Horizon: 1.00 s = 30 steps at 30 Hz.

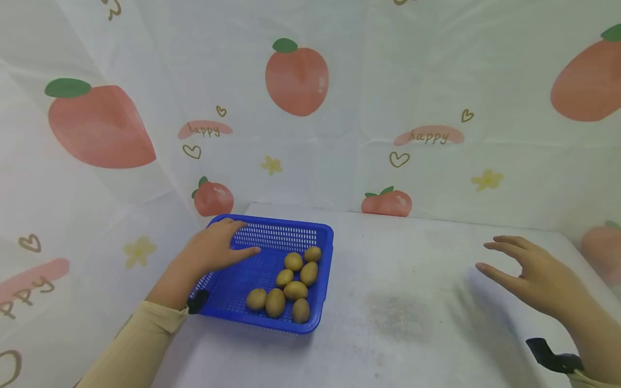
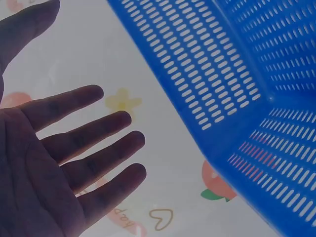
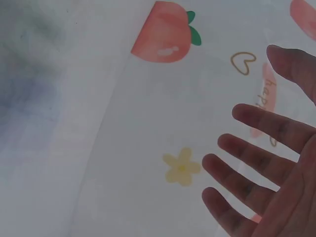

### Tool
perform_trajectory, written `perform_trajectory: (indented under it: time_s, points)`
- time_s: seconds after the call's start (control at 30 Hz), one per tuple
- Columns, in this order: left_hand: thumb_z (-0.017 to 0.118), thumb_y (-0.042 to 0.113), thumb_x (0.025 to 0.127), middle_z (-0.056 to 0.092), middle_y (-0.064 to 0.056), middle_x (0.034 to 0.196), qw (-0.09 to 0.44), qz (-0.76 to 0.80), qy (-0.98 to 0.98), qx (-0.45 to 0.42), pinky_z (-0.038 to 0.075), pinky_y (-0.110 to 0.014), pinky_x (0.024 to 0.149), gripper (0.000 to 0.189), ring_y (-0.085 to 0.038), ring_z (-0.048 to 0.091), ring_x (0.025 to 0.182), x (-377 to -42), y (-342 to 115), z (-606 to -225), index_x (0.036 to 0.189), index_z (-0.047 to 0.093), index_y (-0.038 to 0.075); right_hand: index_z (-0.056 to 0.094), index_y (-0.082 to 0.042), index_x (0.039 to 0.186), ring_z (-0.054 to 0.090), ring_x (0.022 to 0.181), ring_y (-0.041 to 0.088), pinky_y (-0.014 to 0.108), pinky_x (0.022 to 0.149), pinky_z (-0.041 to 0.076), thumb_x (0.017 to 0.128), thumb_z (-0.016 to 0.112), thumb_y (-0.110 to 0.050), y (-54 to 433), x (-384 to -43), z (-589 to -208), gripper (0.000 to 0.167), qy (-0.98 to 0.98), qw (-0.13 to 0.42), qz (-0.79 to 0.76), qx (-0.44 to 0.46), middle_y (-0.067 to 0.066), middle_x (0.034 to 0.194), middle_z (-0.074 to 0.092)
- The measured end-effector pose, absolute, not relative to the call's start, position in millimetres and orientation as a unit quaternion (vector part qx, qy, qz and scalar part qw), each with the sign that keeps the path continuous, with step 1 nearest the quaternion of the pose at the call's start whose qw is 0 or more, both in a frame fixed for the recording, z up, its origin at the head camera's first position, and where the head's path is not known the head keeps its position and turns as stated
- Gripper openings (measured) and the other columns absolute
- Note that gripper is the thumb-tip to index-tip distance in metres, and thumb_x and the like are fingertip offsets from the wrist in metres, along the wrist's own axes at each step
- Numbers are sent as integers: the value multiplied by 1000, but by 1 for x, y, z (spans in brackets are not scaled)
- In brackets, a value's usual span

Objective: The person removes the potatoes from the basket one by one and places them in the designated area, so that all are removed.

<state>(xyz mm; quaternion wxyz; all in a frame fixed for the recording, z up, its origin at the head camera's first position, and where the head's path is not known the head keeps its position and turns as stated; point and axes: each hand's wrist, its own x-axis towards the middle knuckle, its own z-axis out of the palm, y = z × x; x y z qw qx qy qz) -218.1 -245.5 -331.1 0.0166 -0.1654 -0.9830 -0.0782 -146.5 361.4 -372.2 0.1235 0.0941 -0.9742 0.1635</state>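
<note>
Head view, left hand [image 1: 213,249] hovering over the blue basket [image 1: 326,275] near its left side, potatoes [image 1: 296,291] bunched inside at right, basket on the white worktop [image 1: 388,258], right hand [image 1: 543,275] well apart, left wrist view, fingers [image 2: 103,157] spread, right wrist view, fingers spread, printed cloth [image 3: 138,123] behind

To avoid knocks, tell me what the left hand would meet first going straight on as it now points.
Probably the far wall of the blue slotted rectangular plastic basket, ahead of the left hand; depth is unclear, so it may clear the rim toward the white fruit-printed sheet.
</note>
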Motion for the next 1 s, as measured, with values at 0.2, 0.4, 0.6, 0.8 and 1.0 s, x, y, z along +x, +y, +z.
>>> perform_trajectory:
  time_s: [0.2, 0.4, 0.6, 0.8, 1.0]
  points:
    - [70, 62, 95, 61, -29, 146, 24, -93, -983, -158, 50, -66, 111, 84, -48, 59, 136, -206, -251, -327, 147, 58, -3, 70, -9, 134, 72, 93, 35, 52, 73, 56, 92, 80, -50, 354, -153, -371, 60, -973, 109, 181, 89, 23, 144, 61]
    - [71, 57, 96, 61, -30, 146, 31, -98, -984, -147, 50, -67, 111, 81, -49, 57, 137, -196, -260, -330, 148, 57, -4, 72, -15, 133, 71, 100, 34, 45, 75, 54, 90, 83, -50, 342, -159, -370, 56, -967, 116, 205, 100, 17, 142, 65]
    - [70, 60, 97, 59, -30, 148, 37, -107, -984, -137, 46, -68, 115, 83, -52, 53, 141, -186, -267, -336, 146, 58, -5, 72, -15, 132, 64, 122, 43, 61, 87, 54, 90, 84, -49, 330, -164, -369, 55, -959, 126, 227, 115, 17, 141, 66]
    - [70, 61, 96, 60, -31, 147, 59, -112, -984, -126, 43, -69, 117, 83, -53, 51, 142, -175, -274, -341, 144, 60, -6, 74, -18, 128, 62, 127, 41, 56, 90, 51, 87, 87, -44, 319, -169, -369, 51, -949, 150, 240, 140, 14, 138, 68]
    - [69, 64, 95, 55, -35, 150, 73, -107, -985, -112, 44, -71, 115, 85, -56, 51, 140, -168, -281, -347, 146, 60, -3, 73, -19, 129, 60, 132, 39, 50, 93, 51, 88, 86, -44, 305, -175, -368, 49, -941, 151, 257, 157, 11, 139, 68]
